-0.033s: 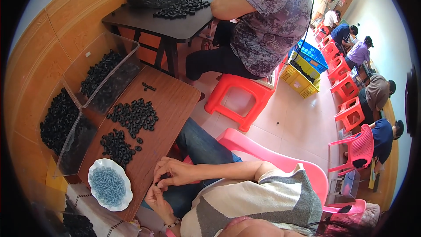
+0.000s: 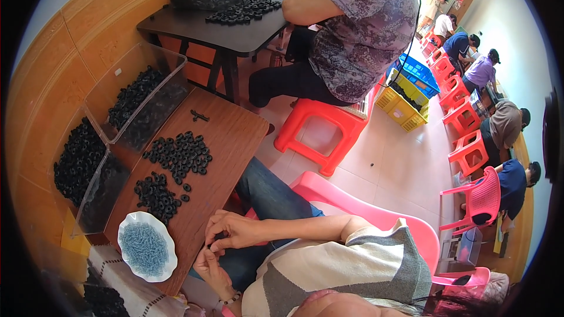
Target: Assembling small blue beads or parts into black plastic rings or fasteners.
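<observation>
The right hand (image 2: pixel 234 229) and left hand (image 2: pixel 212 267) meet at the fingertips, at the edge of the brown table (image 2: pixel 226 141) nearest the person, close to the lap. Fingers of both hands are bent and pinched together on a dark bit (image 2: pixel 221 235); it is mostly covered, and its exact shape cannot be made out. A bracelet (image 2: pixel 231 299) circles the left wrist.

On the table, a scalloped white dish (image 2: pixel 170 263) filled with small blue-grey pieces (image 2: pixel 144 248) stands at the end near the left hand. Beside it, toward the table's middle, lies a heap of black rings (image 2: pixel 157 196), two of them loose at its side. A second, more spread heap (image 2: pixel 178 155) lies just beyond. Near the corner at the opposite end, a few thin black parts (image 2: pixel 199 115) lie apart from the heaps.

Along the far edge stand two clear bins, one (image 2: pixel 154 113) toward that same corner and the other (image 2: pixel 106 196) toward the dish, both holding black parts.

Past that end, a co-worker (image 2: pixel 361 29) sits on a red stool (image 2: pixel 329 126) at a black table (image 2: pixel 176 26) with another black heap (image 2: pixel 244 10).
</observation>
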Action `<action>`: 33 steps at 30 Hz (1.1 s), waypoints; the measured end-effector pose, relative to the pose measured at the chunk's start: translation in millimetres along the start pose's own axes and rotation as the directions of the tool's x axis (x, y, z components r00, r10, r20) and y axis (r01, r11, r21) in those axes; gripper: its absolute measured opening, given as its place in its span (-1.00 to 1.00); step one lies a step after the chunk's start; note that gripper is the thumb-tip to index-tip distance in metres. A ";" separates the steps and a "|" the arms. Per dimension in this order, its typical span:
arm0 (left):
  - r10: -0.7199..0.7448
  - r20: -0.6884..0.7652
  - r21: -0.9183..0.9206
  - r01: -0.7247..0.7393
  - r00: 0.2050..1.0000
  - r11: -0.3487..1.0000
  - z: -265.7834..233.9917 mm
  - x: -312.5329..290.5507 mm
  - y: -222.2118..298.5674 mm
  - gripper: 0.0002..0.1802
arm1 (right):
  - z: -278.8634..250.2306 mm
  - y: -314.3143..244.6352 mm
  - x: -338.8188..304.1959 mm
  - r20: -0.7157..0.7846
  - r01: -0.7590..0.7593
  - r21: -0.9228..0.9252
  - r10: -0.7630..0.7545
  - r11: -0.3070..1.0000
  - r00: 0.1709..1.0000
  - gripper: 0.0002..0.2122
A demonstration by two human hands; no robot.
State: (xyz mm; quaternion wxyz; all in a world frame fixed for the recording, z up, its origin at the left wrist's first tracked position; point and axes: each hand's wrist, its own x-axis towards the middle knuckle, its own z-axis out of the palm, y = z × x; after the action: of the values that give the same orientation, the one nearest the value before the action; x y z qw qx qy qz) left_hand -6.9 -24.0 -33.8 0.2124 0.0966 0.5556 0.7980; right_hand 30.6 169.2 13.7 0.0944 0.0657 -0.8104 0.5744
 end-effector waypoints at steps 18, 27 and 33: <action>-0.104 0.098 -0.020 0.107 0.990 0.994 -1.8 -1.7 19.9 -0.65 | -20.7 -1.1 113.5 0.126 0.193 -0.160 -0.174 0.968 0.977 -0.88; -0.134 0.034 -0.031 0.135 0.990 0.990 1.8 3.3 18.3 -0.69 | 12.8 17.8 184.2 0.201 0.274 -0.361 -0.213 0.891 0.956 -0.87; -0.141 0.072 -0.009 0.142 0.987 0.990 -2.8 2.3 15.1 -0.69 | 32.5 16.2 203.4 0.265 0.327 -0.399 -0.234 0.857 0.935 -0.85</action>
State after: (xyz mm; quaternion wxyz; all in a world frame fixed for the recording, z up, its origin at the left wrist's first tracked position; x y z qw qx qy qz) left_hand -13.5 -29.8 -21.0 0.2889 0.0836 0.5474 0.7810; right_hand -173.5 144.4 34.8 0.1052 0.2202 -0.9052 0.3480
